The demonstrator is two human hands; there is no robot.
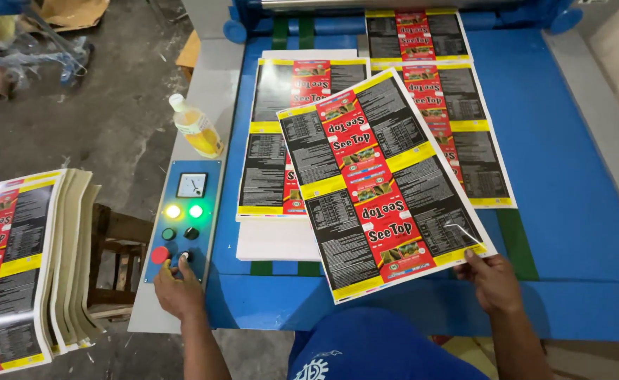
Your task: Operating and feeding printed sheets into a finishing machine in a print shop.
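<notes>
Print workshop — blue feed table, printed sheets

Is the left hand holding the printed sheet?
No. The left hand rests on the control panel knobs; the right hand grips the printed sheet.

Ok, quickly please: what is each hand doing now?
Left hand: fingers on a knob of the control panel.
Right hand: pinching the corner of the printed sheet.

Glossy printed paper sheet centre frame; smooth blue painted metal table; rough concrete floor upper left; translucent plastic bottle.
</notes>
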